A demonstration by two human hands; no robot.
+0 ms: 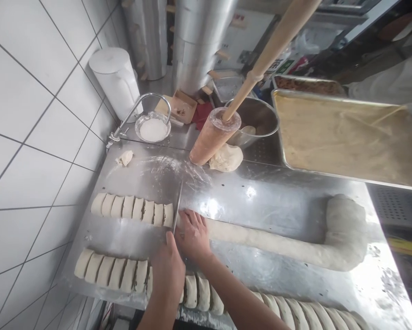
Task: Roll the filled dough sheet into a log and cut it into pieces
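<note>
My left hand [169, 266] is closed around the handle of a knife [179, 201]. Its thin blade, seen almost edge-on, stands at the cut end of a long dough roll [254, 236]. Just right of the blade, my right hand [194, 236] grips that end of the roll, fingers curved over its top. The roll runs right and bends up into a thick end. Left of the blade lies a row of cut dough pieces [127, 207] with dark filling at the cuts. Another row of cut pieces [111, 272] lies along the near edge, partly hidden by my hands and forearms.
A large rolling pin [214, 137] with a long handle stands beside a dough lump [226, 158] and a metal bowl [261, 117]. Behind are a flour bowl [153, 128], a white jug [114, 82] and a large tray [347, 133]. A tiled wall [37, 114] borders the left.
</note>
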